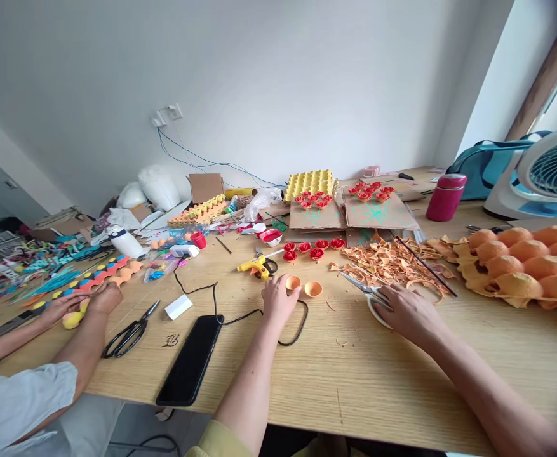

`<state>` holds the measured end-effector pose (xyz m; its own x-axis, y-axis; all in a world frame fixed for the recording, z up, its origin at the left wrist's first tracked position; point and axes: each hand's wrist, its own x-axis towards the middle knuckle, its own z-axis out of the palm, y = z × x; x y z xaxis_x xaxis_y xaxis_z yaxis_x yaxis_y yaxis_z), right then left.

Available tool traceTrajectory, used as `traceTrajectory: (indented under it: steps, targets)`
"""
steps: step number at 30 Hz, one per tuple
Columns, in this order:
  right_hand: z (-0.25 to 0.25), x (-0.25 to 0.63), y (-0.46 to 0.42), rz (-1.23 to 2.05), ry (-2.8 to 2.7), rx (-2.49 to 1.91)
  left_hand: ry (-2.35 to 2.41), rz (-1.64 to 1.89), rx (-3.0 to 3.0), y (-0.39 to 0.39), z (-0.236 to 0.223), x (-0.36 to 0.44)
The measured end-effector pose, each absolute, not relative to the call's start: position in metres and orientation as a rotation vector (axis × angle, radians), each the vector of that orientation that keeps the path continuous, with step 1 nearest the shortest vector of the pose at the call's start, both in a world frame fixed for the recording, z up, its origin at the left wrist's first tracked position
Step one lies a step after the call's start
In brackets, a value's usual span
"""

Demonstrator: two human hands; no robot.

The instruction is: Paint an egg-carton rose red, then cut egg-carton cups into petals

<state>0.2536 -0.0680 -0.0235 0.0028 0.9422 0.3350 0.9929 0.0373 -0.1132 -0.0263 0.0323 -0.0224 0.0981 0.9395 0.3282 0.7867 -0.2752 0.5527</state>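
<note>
Near the middle of the table my left hand (281, 299) is closed on a small orange egg-carton cup (293, 282). A second cup (313, 289) stands just to its right. My right hand (408, 312) lies over the white handle of a pair of scissors (371, 295), fingers on the grip and blades pointing away to the left. Beyond the hands are several red-painted cup flowers (316, 254) and a heap of orange carton scraps (383, 261). A yellow glue gun (255, 266) lies behind my left hand.
An orange egg carton (521, 266), magenta bottle (446, 198) and fan (545, 171) stand right. Cardboard sheets (368, 212) hold red flowers. Left are a phone (190, 360), black-handled scissors (130, 333), a cable (240, 317) and a co-worker's hands (104, 298) at a painted carton strip.
</note>
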Motion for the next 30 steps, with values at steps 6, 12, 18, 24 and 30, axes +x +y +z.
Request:
traceTrajectory:
  steps: [6, 12, 18, 24, 30]
  targets:
    - [-0.024, 0.257, -0.068, -0.218, -2.033, -2.037, 1.784, 0.810, 2.205, 0.031, -0.023, -0.026]
    - [-0.022, 0.258, -0.068, -0.186, -2.043, -2.081, 1.770, 0.822, 2.189, 0.031, -0.020, -0.032]
    - [-0.019, 0.259, -0.069, -0.120, -2.030, -2.078, 1.776, 0.927, 2.175, 0.032, -0.020, -0.034]
    - [-0.020, 0.261, -0.069, -0.054, -1.999, -2.030, 1.742, 1.040, 2.217, 0.033, -0.024, -0.034]
    - [-0.007, 0.256, -0.073, -0.086, -1.911, -1.988, 1.591, 1.188, 2.271, 0.035, -0.025, -0.035]
